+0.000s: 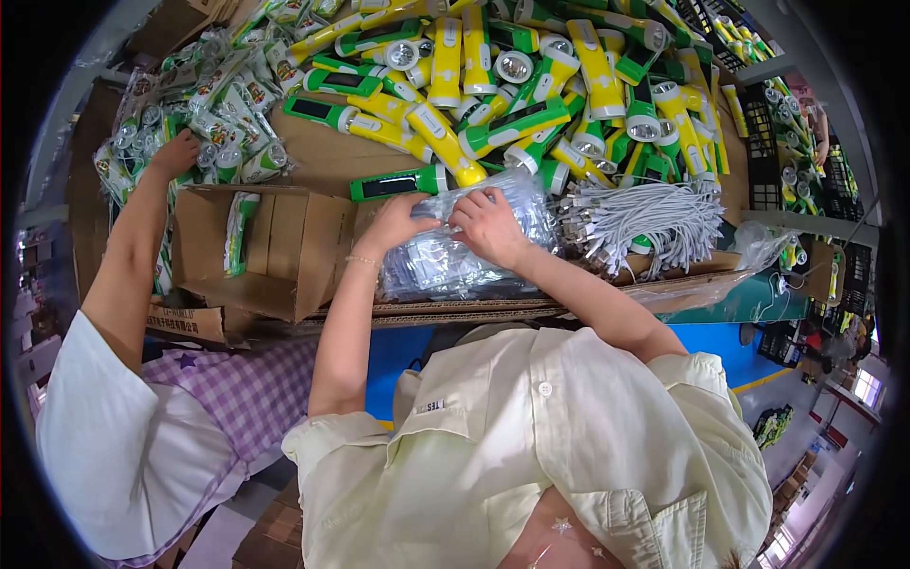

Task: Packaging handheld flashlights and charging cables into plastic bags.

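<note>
My left hand [398, 224] and my right hand [488, 226] are side by side on a stack of clear plastic bags [455, 266] at the table's front edge. The fingers of both hands are bent and closed on the plastic at the top of the stack. Just beyond my left hand lies a green flashlight with a dark panel [396, 183]. A yellow flashlight [445, 142] points down toward the bags. Right of the stack is a heap of white cables [645, 228].
Loose yellow and green flashlights [569, 76] are heaped across the back. At left, a co-worker's hand [175, 155] reaches into bagged flashlights [232, 123]. An open cardboard box [327, 242] with one bagged flashlight [240, 232] stands left of me. Black crates [761, 147] line the right side.
</note>
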Demonstrator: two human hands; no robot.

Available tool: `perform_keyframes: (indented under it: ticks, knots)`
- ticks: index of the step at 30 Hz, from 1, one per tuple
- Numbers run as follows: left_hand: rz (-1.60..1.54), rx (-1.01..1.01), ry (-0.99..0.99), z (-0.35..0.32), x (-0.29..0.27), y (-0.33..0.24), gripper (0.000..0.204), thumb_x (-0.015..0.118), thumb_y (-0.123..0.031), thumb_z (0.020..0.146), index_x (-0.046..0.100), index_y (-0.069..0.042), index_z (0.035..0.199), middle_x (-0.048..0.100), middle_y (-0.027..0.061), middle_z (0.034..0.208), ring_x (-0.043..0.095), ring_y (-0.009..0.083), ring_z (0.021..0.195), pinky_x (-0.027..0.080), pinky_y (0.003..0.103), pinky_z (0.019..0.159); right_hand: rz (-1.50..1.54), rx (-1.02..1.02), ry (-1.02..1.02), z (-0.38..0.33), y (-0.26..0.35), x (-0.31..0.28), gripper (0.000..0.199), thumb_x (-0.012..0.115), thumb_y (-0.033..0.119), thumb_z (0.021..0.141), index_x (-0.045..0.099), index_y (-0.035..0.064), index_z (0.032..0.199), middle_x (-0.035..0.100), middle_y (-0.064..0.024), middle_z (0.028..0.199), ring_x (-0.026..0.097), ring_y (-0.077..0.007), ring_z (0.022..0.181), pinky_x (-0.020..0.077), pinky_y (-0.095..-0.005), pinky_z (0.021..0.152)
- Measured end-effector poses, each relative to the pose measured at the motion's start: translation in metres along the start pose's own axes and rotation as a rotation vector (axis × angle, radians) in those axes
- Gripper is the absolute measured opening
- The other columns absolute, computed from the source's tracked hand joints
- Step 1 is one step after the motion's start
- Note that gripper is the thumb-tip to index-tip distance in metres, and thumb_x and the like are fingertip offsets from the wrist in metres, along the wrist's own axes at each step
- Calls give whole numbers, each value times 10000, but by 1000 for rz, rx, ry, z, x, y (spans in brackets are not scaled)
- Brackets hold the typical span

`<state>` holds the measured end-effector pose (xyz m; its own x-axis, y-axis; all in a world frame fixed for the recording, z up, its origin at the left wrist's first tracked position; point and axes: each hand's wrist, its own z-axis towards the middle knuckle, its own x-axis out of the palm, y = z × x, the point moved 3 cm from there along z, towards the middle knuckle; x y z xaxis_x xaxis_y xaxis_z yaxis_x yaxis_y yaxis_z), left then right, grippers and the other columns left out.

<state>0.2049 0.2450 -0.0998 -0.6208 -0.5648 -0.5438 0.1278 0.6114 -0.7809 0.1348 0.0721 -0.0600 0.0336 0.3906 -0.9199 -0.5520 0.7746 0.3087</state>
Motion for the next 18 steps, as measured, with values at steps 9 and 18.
perform_keyframes:
  ticks: [9,18]
  knots:
    - [230,183,-325,-38,-15,-80,303,721,-236,703,683,-45,936,656,111,934,581,303,917,459,377,819,136,8,-45,-10,-4,-11,174,716,187,675,607,144,804,595,4,745,597,-175,766,414,-340,790]
    - [92,339,-372,-67,1,-113,150,687,-98,736,671,-26,866,640,114,802,612,312,763,485,378,690,414,167,-136,-3,-3,-75,142,731,207,711,653,160,820,659,-32,726,632,-235,626,479,-342,518]
